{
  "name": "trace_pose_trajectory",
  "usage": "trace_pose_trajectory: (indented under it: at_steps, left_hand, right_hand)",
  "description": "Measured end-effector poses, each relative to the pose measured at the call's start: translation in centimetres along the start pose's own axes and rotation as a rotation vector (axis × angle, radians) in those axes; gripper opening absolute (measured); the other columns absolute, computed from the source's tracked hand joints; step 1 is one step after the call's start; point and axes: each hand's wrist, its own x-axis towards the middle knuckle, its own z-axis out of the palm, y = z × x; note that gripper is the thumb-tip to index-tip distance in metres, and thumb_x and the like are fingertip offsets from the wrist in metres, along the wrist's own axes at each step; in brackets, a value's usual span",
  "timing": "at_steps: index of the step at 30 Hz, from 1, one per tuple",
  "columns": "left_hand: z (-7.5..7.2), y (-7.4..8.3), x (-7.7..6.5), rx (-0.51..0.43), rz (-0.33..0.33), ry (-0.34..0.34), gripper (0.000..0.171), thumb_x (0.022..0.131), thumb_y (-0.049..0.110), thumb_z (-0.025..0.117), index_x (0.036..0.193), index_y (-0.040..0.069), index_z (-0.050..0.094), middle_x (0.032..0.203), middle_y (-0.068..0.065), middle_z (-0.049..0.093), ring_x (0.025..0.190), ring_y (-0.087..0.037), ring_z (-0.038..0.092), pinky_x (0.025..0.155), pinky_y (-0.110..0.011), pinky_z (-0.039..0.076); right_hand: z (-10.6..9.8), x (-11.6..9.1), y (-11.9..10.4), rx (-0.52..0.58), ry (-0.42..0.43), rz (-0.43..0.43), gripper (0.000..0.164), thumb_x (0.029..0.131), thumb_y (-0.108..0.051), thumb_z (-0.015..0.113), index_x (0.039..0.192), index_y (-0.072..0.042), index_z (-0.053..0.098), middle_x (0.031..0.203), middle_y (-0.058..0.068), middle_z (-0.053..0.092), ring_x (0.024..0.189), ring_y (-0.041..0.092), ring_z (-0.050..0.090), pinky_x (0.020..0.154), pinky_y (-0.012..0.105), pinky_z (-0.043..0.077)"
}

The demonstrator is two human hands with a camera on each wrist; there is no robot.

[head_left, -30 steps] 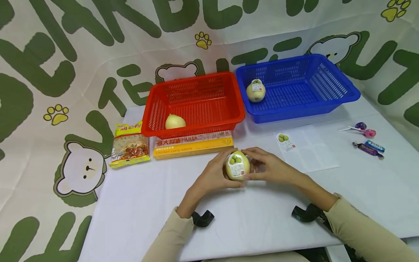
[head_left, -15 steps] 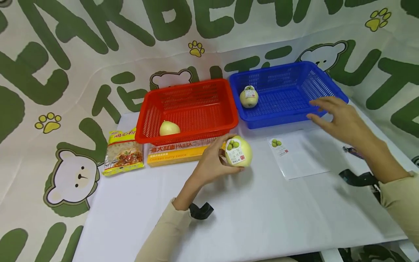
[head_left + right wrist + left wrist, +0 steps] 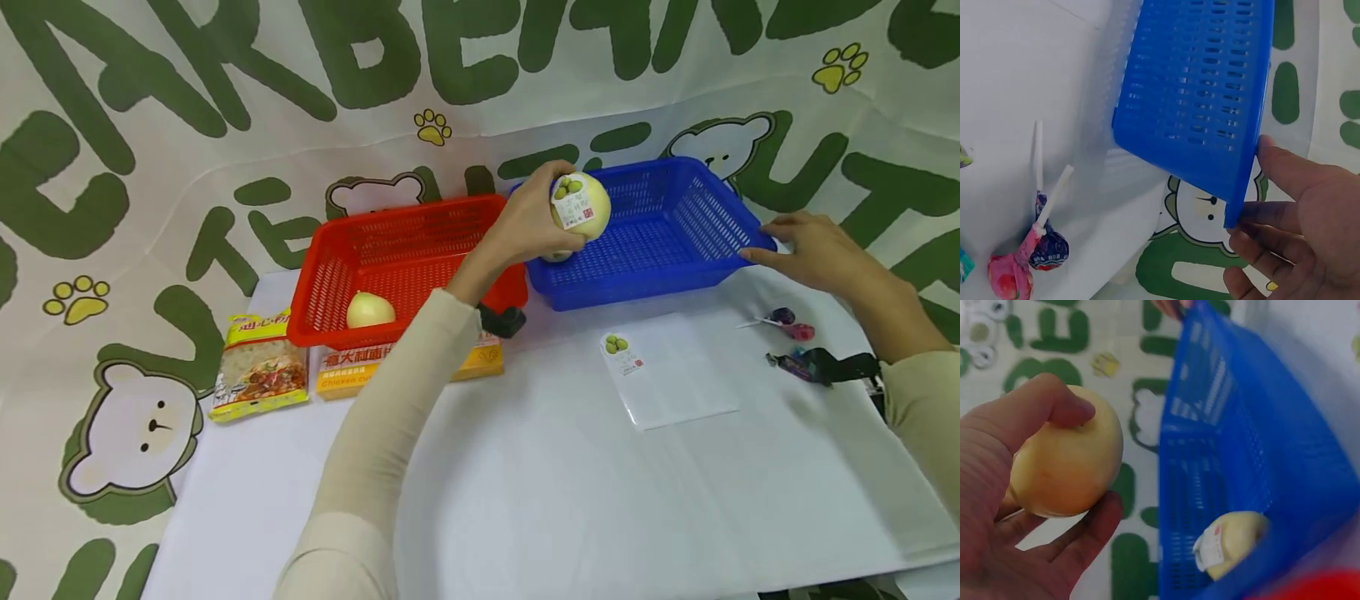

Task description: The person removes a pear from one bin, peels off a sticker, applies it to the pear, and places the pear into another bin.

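Note:
My left hand [image 3: 534, 218] grips a pale yellow pear [image 3: 595, 210] with a white label, holding it above the left end of the blue basket [image 3: 645, 279]. In the left wrist view the thumb lies over the top of the pear and fingers curl beneath it. Another labelled pear [image 3: 1241, 540] lies inside the blue basket, mostly hidden by my hand in the head view. My right hand [image 3: 821, 254] pinches the right rim of the blue basket, thumb on one side and fingers on the other, as the right wrist view shows.
A red basket [image 3: 420, 225] with one pear [image 3: 371, 310] adjoins the blue one. Before it lie a pasta box [image 3: 480, 358] and a yellow-edged food bag [image 3: 262, 367]. A label sheet [image 3: 675, 375], two lollipops [image 3: 801, 332] and wrapped candy [image 3: 791, 365] lie at right.
My right hand let go of the held pear and moved right to the blue basket's rim. My left hand carried the pear up and away, from the table's middle to over the blue basket.

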Motion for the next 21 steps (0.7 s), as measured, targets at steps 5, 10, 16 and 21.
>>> trace_pose_trajectory:
  at_steps: [5, 10, 16, 21]
  left_hand:
    - [1.8, -1.7, 5.7, 0.132, -0.088, -0.080, 0.090, 0.077, 0.035, 0.079, 0.151, 0.011, 0.034, 0.133, -0.003, 0.047, 0.107, -0.014, 0.050, 0.082, -0.020, 0.048]
    - [4.1, -3.6, 9.1, 0.348, -0.210, -0.137, 0.088, 0.079, 0.050, 0.074, 0.154, 0.022, 0.038, 0.135, 0.002, 0.052, 0.116, -0.020, 0.045, 0.095, -0.035, 0.040]
    - [7.1, -6.2, 10.3, 0.513, -0.249, -0.210, 0.089, 0.077, 0.057, 0.076, 0.152, 0.024, 0.041, 0.129, 0.003, 0.057, 0.117, -0.023, 0.041, 0.095, -0.041, 0.028]
    - [7.4, -6.5, 11.1, 0.574, -0.285, -0.267, 0.088, 0.077, 0.054, 0.079, 0.150, 0.021, 0.045, 0.125, 0.000, 0.058, 0.115, -0.022, 0.039, 0.096, -0.043, 0.025]
  right_hand:
    - [0.4, -0.1, -0.4, -0.004, 0.038, -0.027, 0.077, 0.101, -0.045, 0.054, 0.139, 0.019, 0.040, 0.146, 0.041, 0.025, 0.138, 0.061, 0.012, 0.098, 0.081, 0.021]
    - [0.8, -0.4, -0.6, -0.018, 0.041, -0.064, 0.074, 0.101, -0.042, 0.056, 0.138, 0.021, 0.041, 0.143, 0.041, 0.027, 0.132, 0.062, 0.020, 0.099, 0.080, 0.024]
    - [1.6, -0.5, -0.6, -0.031, -0.004, -0.040, 0.074, 0.102, -0.042, 0.055, 0.140, 0.019, 0.039, 0.145, 0.040, 0.025, 0.131, 0.061, 0.020, 0.100, 0.079, 0.024]
    - [0.7, -0.4, -0.8, -0.029, 0.015, -0.038, 0.074, 0.102, -0.043, 0.054, 0.142, 0.017, 0.039, 0.146, 0.039, 0.025, 0.133, 0.059, 0.020, 0.101, 0.079, 0.023]
